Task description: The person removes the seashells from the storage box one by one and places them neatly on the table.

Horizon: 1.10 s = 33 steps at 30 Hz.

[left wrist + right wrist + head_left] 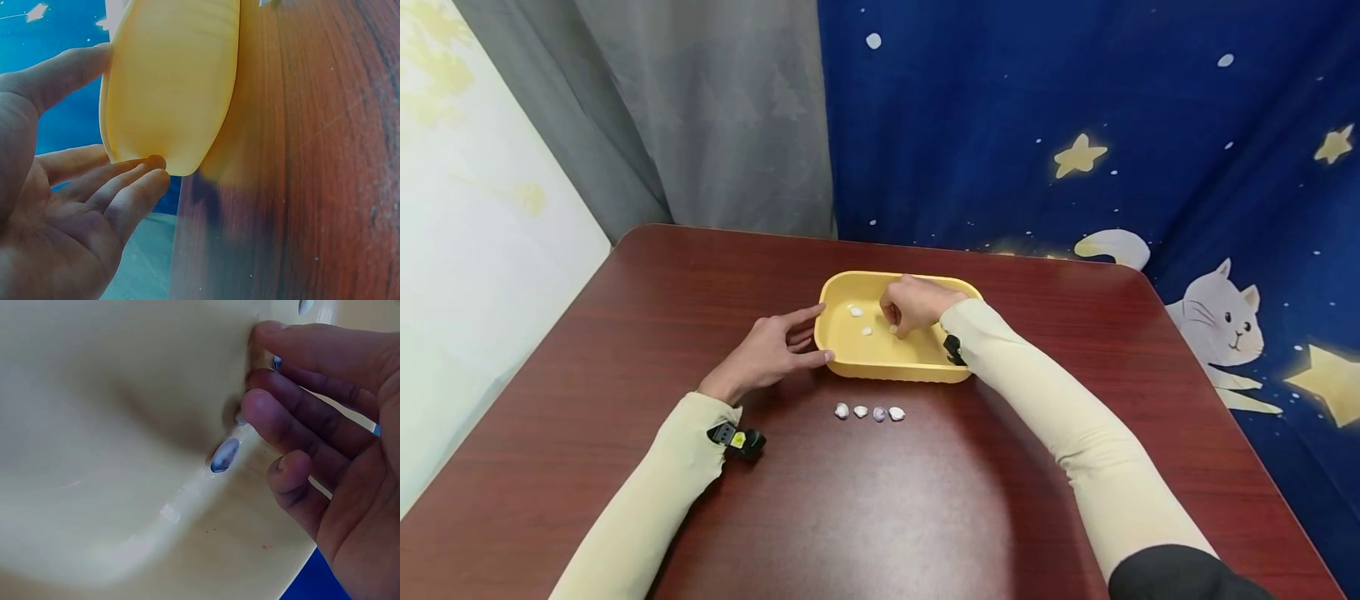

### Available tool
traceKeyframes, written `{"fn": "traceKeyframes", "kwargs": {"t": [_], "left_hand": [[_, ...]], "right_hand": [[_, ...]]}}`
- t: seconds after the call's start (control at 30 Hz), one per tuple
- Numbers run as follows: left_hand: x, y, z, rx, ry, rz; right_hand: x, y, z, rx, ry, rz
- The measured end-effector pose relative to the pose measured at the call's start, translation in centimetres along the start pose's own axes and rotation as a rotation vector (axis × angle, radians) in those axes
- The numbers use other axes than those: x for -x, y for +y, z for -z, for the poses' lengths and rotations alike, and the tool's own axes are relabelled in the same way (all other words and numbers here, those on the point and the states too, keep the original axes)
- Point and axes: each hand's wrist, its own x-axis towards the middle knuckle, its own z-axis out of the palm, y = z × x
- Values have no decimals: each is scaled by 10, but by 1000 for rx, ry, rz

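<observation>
A yellow plastic basin [887,372] stands on the table, a few small white shells inside, among them a shell [857,312] near its left end. My left hand [767,350] spans that end, thumb and fingers extended against the wall and rim. Reaching in from the right, my right hand [917,304] has its fingertips down at the basin floor, right at a small shell [892,330]. The right wrist view shows thumb and forefinger apart, and a bluish-white shell [225,455] lying just beyond the fingertips. Between thumb and fingers another small shell [276,363] partly shows.
In front of the basin, several shells [879,413] form a short row on the dark red wooden table [880,508]. Grey and blue curtains [970,125] hang behind the table's far edge, and a white wall [482,208] is on the left.
</observation>
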Motion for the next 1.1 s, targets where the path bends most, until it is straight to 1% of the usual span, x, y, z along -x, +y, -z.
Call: {"fn": "traceKeyframes", "kwargs": {"t": [0.13,0.3,0.43,0.67,0.87,0.97,1.1], "left_hand": [[-1,1,0,1,0,0],[-2,2,-1,14,-5,1],[-2,1,-1,16,-5,-8],[-2,0,0,37,-4,-15],[-1,-1,0,37,-2,-8],[-1,0,0,34,10,7],[2,-1,-1,25,6,15]], "right_hand": [[3,0,5,1,6,0],[8,1,12,5,36,-10],[16,1,20,-9,52,-24],[29,4,31,-44,76,-18],[49,6,38,-103,109,-2],[62,5,41,-109,139,10],[82,1,42,-96,164,24]]}}
